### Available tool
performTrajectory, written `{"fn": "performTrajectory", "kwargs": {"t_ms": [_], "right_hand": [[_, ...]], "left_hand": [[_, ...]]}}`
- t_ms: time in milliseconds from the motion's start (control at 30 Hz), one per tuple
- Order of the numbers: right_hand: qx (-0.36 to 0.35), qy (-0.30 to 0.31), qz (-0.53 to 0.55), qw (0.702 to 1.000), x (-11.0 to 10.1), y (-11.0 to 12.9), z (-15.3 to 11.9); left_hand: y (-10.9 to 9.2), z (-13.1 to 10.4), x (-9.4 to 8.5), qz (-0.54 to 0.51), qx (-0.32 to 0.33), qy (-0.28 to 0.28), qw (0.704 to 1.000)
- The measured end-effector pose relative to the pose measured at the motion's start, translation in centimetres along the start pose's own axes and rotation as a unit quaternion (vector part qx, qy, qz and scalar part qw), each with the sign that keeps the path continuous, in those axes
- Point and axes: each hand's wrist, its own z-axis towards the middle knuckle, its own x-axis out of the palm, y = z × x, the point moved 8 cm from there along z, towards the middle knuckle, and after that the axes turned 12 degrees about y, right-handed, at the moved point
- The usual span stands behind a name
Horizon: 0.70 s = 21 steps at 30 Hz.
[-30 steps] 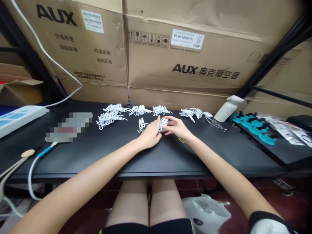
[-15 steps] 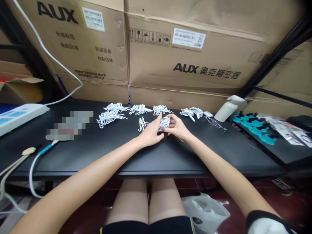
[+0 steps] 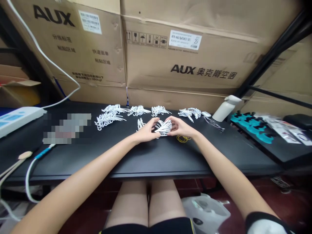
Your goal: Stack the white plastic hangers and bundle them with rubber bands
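Note:
Between my two hands is a bundle of white hooks, thin and bent at the ends, just above or on the black tabletop. My left hand curls round the bundle's left side, thumb below and fingers above. My right hand grips its right end with bent fingers. A smaller group of white hooks lies just beyond my left hand, partly hidden by it. Yellow rubber bands lie below my right hand.
Piles of white hooks line the table's back, before large cardboard boxes. A white bottle, glasses and teal pieces are to the right. A power strip and a blurred-out item are at left.
My hands have moved slightly apart and the bundle between them is turned and more exposed. The yellow rubber bands now show below my right hand. The view has shifted a little.

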Motion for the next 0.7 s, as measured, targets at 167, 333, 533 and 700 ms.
{"fn": "performTrajectory", "kwargs": {"t_ms": [167, 333, 533, 700], "right_hand": [[0.010, -0.003, -0.059, 0.998, -0.2, 0.1, -0.2], [0.021, 0.000, -0.075, 0.997, -0.5, -0.4, -0.4], [0.051, 0.019, -0.083, 0.995, -0.5, -0.9, -0.6], [0.058, 0.017, -0.107, 0.992, -0.3, -0.8, -0.7]], "left_hand": [[0.5, -0.3, -0.3, -0.042, -0.034, 0.003, 0.999], [1.1, -0.1, -0.3, -0.100, -0.038, 0.008, 0.994], [0.8, 0.0, -0.1, -0.054, -0.018, 0.024, 0.998], [0.0, -0.1, 0.0, 0.009, 0.022, 0.041, 0.999]]}}
